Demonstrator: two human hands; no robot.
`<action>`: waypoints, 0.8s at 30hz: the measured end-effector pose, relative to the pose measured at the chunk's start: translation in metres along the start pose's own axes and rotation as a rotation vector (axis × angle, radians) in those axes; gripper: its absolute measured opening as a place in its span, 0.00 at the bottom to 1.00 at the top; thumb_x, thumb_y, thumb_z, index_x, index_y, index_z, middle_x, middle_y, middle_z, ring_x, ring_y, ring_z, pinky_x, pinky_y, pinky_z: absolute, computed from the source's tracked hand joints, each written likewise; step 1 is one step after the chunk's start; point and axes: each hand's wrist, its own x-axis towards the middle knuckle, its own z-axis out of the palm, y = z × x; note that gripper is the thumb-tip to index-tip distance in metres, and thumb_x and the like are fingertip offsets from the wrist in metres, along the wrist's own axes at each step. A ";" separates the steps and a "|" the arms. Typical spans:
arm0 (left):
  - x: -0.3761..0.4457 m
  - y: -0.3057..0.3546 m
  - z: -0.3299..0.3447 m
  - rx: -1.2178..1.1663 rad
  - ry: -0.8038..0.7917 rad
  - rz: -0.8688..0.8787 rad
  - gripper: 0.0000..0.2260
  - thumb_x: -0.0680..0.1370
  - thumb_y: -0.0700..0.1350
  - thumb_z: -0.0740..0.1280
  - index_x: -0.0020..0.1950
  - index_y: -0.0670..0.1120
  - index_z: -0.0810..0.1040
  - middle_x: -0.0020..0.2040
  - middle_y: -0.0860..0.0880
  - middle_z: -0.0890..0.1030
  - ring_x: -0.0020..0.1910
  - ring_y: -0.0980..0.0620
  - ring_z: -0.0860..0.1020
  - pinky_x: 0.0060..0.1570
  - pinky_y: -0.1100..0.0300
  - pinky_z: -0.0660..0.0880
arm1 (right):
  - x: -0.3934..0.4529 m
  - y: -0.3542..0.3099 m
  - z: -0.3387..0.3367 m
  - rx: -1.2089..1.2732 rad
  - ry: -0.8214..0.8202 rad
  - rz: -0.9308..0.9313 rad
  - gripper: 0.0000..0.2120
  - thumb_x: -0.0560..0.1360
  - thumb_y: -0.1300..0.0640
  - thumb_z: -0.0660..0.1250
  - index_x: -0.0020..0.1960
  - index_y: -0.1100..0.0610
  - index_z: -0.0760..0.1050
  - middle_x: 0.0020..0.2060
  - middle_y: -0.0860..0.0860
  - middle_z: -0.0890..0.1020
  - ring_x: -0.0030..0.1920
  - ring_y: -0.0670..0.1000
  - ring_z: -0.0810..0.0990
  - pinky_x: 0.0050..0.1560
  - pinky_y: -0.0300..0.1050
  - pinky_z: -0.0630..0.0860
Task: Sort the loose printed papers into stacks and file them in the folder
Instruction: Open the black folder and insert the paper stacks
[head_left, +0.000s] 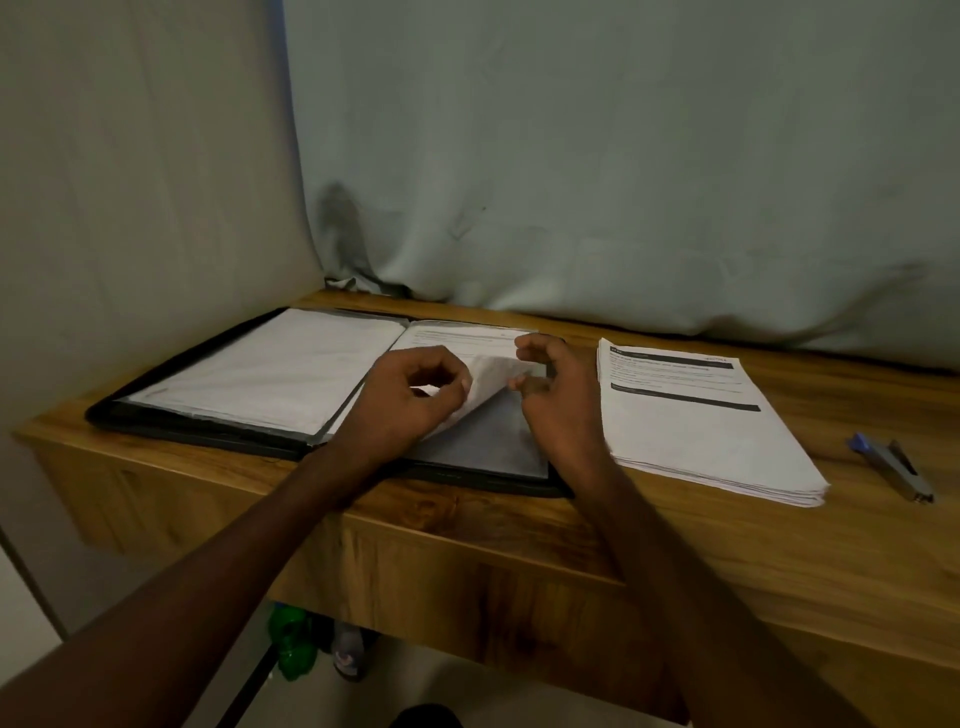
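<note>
Your left hand (410, 400) has its fingers (457, 382) curled, pinching the lifted corner of a sheet (493, 376) peeled up from the right page of the open folder (218, 415); your right hand (553, 384) hovers just beyond that corner, its fingers (530, 345) loosely bent and apart, and whether they touch the sheet you cannot tell; the folder lies flat on the wooden counter (727, 545) under both hands; to the right of your right fingers sits a stack of printed papers (696, 431); farther right lies a stapler (893, 467).
</note>
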 end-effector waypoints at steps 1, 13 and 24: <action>0.002 0.002 0.000 -0.078 0.021 -0.043 0.04 0.78 0.35 0.70 0.49 0.42 0.84 0.47 0.51 0.85 0.47 0.55 0.83 0.45 0.62 0.82 | -0.001 -0.001 0.001 -0.011 -0.026 -0.034 0.19 0.77 0.67 0.71 0.63 0.50 0.80 0.62 0.46 0.82 0.64 0.46 0.78 0.58 0.30 0.74; 0.007 -0.001 0.006 -0.015 0.293 -0.056 0.05 0.75 0.42 0.78 0.48 0.46 0.84 0.43 0.54 0.85 0.42 0.57 0.83 0.45 0.57 0.82 | -0.005 -0.002 0.003 -0.218 -0.027 -0.178 0.11 0.78 0.57 0.73 0.58 0.49 0.77 0.58 0.45 0.78 0.51 0.44 0.79 0.47 0.28 0.70; 0.008 -0.002 -0.098 -0.502 0.670 -0.326 0.09 0.79 0.47 0.73 0.41 0.46 0.79 0.36 0.48 0.79 0.33 0.51 0.78 0.31 0.57 0.79 | -0.008 -0.008 0.013 -0.238 -0.144 -0.321 0.04 0.81 0.56 0.68 0.53 0.51 0.82 0.51 0.45 0.83 0.52 0.44 0.80 0.54 0.41 0.78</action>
